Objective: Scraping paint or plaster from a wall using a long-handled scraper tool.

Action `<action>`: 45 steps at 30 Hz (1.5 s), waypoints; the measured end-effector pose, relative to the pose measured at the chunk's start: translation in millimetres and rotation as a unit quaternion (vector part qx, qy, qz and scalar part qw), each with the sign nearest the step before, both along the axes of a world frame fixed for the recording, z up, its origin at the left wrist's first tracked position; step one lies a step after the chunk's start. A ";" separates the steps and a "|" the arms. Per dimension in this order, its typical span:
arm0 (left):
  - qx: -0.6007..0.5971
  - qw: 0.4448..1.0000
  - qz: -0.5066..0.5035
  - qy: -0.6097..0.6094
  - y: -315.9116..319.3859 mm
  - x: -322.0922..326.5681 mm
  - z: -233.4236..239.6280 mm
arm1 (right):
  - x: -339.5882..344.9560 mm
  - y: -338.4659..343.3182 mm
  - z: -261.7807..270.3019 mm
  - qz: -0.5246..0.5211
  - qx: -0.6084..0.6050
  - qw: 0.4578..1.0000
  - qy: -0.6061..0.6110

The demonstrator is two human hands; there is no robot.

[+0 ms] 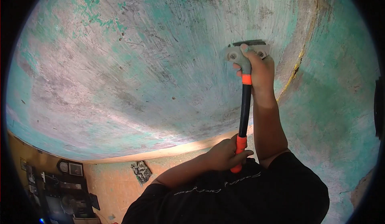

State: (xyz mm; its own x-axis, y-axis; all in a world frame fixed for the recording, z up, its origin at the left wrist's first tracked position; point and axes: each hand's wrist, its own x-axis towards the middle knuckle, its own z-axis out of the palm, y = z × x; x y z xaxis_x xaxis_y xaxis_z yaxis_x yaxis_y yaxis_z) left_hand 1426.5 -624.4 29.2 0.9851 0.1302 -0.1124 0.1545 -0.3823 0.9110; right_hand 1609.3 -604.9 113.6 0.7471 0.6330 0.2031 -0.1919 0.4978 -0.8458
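Observation:
A long-handled scraper (245, 106) has a wide grey head with two screws, a dark blade edge, a black shaft and orange bands. My right hand (261, 64) grips the head, its thumb on the front and fingertips showing behind the neck. Lower down, my left hand (224, 154) is wrapped around the orange end grip, close to my black shirt. The blade end lies at the scratched wall surface (168, 73), which shows worn green, blue and greyish-white paint; whether it touches cannot be told.
Right of the scraper, a yellowish crack (296, 69) runs down the corner to another green wall (334, 103). At lower left, a crumpled patterned item (141, 172) hangs on an orange wall (111, 191). Beyond are a fan (69, 204), a clock (63, 166) and a picture frame (75, 169).

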 end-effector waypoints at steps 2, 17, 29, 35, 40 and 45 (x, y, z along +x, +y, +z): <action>-0.011 1.000 0.008 0.013 0.2 2.1 9.0 | 0.1 -3.2 9.8 -0.027 -0.011 1.000 0.005; 0.008 1.000 0.006 0.019 7.4 -1.6 -2.9 | 2.9 2.1 -7.9 -0.004 0.006 1.000 0.009; -0.005 1.000 0.002 0.009 6.0 -3.8 1.0 | -1.7 -1.8 0.1 -0.035 -0.012 0.999 0.013; 0.004 1.000 0.002 0.010 5.6 -2.9 0.7 | -1.0 -0.1 -4.9 -0.019 -0.019 1.000 0.009; -0.023 0.999 0.027 0.035 3.5 -3.8 8.4 | -1.6 -1.5 2.6 -0.025 -0.007 1.000 0.009; -0.006 1.000 0.011 0.010 4.1 -1.3 5.7 | 1.6 1.5 -0.7 -0.015 0.003 1.000 0.016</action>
